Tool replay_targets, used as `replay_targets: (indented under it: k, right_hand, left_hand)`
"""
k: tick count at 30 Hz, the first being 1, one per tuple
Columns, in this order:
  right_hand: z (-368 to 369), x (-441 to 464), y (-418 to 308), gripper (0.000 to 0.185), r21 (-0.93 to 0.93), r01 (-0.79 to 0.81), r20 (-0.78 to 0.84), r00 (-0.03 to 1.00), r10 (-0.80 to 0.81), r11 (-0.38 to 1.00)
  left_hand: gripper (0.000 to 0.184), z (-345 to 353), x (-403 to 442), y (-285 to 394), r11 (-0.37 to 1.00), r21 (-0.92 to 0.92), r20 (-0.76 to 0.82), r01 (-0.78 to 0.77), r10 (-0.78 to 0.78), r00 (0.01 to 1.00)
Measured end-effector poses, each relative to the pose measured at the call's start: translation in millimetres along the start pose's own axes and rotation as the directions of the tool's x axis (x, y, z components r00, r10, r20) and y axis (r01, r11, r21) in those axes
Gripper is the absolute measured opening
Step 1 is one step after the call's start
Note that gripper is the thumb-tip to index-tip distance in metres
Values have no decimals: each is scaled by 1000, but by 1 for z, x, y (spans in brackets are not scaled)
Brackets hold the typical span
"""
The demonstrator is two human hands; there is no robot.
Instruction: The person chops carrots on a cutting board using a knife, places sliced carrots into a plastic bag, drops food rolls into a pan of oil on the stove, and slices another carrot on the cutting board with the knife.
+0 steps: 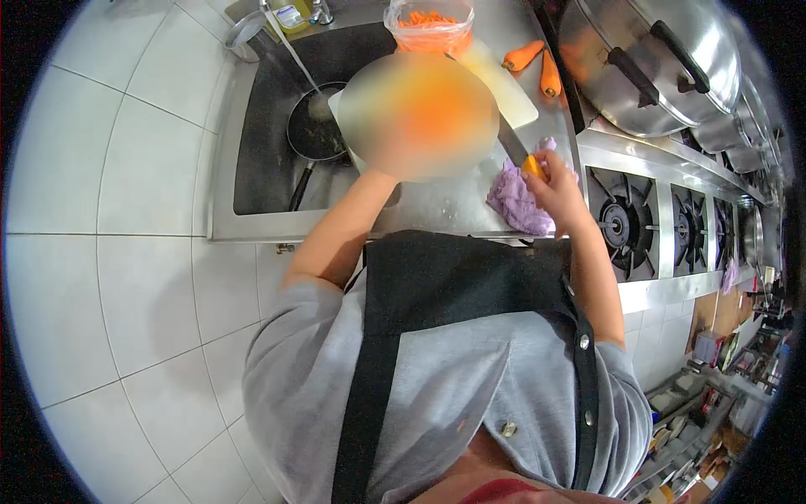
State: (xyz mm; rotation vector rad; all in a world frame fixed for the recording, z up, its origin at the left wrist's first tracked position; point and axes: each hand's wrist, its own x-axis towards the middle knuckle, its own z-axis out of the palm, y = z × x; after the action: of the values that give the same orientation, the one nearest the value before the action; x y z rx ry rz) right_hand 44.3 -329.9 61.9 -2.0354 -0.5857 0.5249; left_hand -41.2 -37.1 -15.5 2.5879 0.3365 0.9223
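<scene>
**Right hand on the knife, left hand lost in blur**

From my end I see the right hand point(554, 190) with its fingers curled around the yellow handle of the knife point(512, 143), above or against the purple cloth point(514, 200); I can't tell which. The blade runs into a blurred patch over the board point(514, 91). That patch hides the left hand point(389, 168) nearly to the wrist, so I can't tell its fingers or any hold. Two carrots point(550, 76) lie just beyond the board, near a bag point(430, 35) of cut orange pieces. A pan point(316, 134) sits in the sink point(267, 118).
</scene>
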Motion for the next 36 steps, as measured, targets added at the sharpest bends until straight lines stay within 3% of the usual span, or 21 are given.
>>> replay_targets:
  k: [1,2,3,4,6,7,9,15,19,21,23,24,26,27,29,34,36]
  right_hand:
    - [4,4,15,30,-170,103,-65,991,-116,980]
    - [6,6,27,30,-170,106,-60,991,-117,980]
    - [7,7,28,31,-333,84,-118,985,-130,939]
    - [9,9,28,32,-485,52,-172,973,-154,873]
    - [15,24,31,30,-516,42,-151,979,-140,855]
    - [19,30,32,29,-545,26,-135,984,-119,838]
    - [29,37,32,27,-579,29,-118,986,-119,815]
    - [71,19,21,19,-653,163,-4,976,-219,740]
    - [78,15,11,18,-560,173,13,980,-201,810]
    - [83,17,10,17,-497,192,21,978,-210,846]
    - [95,20,16,20,-227,215,-6,975,-222,950]
    - [103,24,25,20,-226,217,-4,975,-224,950]
    - [117,33,44,36,-14,102,94,991,-100,995]
    - [116,31,35,36,-15,103,96,990,-102,995]
    - [112,22,0,29,172,-115,171,982,86,978]
    - [107,15,-27,32,111,-102,190,979,80,989]
    - [107,13,-30,36,56,-66,193,980,54,996]
  left_hand:
    - [44,7,-2,-6,1000,3,-2,2,-2,1000]
    - [57,18,-7,-14,986,-25,12,164,-164,986]
    - [70,23,-7,-17,946,-51,28,321,-320,947]
    - [70,31,-5,-18,945,-49,23,324,-323,946]
    - [83,46,2,-10,860,-221,22,459,-466,884]
    - [83,51,5,-4,860,-222,18,459,-467,884]
    - [91,58,13,9,897,-8,65,443,-442,895]
    - [84,52,39,43,912,81,178,403,-411,894]
    - [72,61,36,46,919,97,133,381,-392,911]
    - [54,68,35,43,929,72,-25,362,-361,932]
    - [44,73,36,33,931,0,-94,365,-363,927]
    - [33,77,38,27,929,-75,-160,361,-369,916]
    - [25,81,40,12,932,-160,-209,325,-354,912]
    - [17,82,40,8,928,-243,-258,281,-341,904]
    - [15,77,41,11,908,-309,-291,283,-373,881]
    - [13,67,49,13,814,-516,-390,266,-500,773]
    - [14,69,50,13,737,-616,-424,280,-610,670]
